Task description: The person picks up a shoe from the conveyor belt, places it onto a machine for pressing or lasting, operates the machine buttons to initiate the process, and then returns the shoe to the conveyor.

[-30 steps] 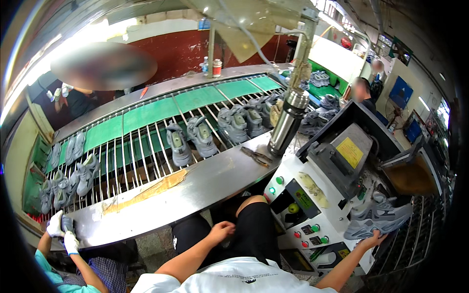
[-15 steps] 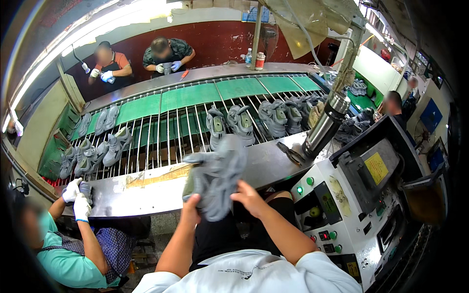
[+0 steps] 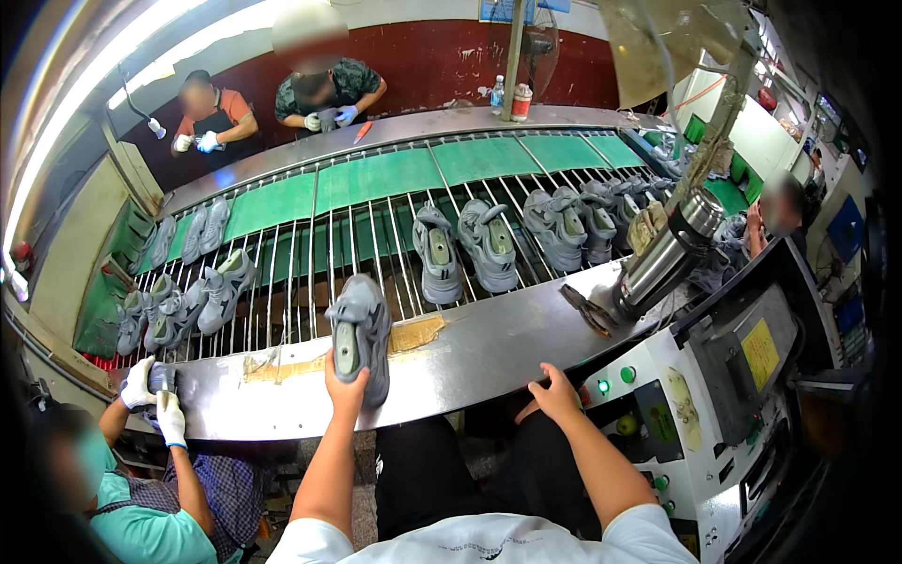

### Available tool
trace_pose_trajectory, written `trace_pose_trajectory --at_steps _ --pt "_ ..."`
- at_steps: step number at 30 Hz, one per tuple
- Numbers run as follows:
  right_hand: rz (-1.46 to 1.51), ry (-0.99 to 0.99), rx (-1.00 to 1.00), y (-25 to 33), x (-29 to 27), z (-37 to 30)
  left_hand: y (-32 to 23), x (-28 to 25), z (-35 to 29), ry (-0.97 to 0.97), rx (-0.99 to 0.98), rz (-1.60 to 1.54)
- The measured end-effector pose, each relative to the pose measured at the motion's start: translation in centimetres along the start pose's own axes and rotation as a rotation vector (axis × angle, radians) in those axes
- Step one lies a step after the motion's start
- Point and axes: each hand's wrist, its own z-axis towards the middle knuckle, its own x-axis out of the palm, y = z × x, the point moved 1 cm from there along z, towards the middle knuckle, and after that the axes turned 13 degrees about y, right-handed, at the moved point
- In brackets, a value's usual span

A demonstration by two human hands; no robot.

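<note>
My left hand point(image 3: 344, 386) grips a grey shoe point(image 3: 358, 334) by its heel and holds it over the steel counter point(image 3: 489, 352), toe pointing at the conveyor. My right hand point(image 3: 554, 396) rests on the counter's near edge with curled fingers and nothing in it. On the rod conveyor point(image 3: 376, 249) just beyond, a pair of grey shoes point(image 3: 465, 246) lies side by side, with more pairs to the right and left.
A steel flask point(image 3: 663, 258) and pliers point(image 3: 590, 310) sit on the counter at right, beside a white machine point(image 3: 714, 395) with green buttons. A gloved co-worker point(image 3: 155, 404) sits at my left; two people work across the green belt.
The shoe I held up in both hands is now in my left hand alone, lowered toward the counter. My right hand has dropped to the counter edge.
</note>
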Motion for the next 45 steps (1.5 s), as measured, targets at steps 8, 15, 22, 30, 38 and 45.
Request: trace_pose_trajectory --at_steps 8,15,22,30,38,45 --pt "-0.457 -0.088 -0.340 3.3 5.9 14.4 0.6 8.9 13.7 -0.077 -0.083 0.109" --pt "-0.538 -0.199 -0.187 5.3 8.7 16.0 4.8 12.0 17.7 -0.001 0.002 0.207" --pt "-0.501 -0.209 -0.205 5.9 8.3 16.8 4.7 13.2 22.6 0.172 -0.069 0.126" --pt "-0.489 -0.209 -0.178 6.2 8.5 17.0 7.4 5.3 19.8 0.084 -0.239 0.030" --pt "-0.490 -0.212 -0.191 6.2 8.9 17.4 6.5 3.8 17.4 -0.241 -0.140 0.214" --pt "-0.491 -0.230 -0.204 6.1 9.5 17.5 9.7 0.5 18.8 -0.372 -0.087 -0.016"
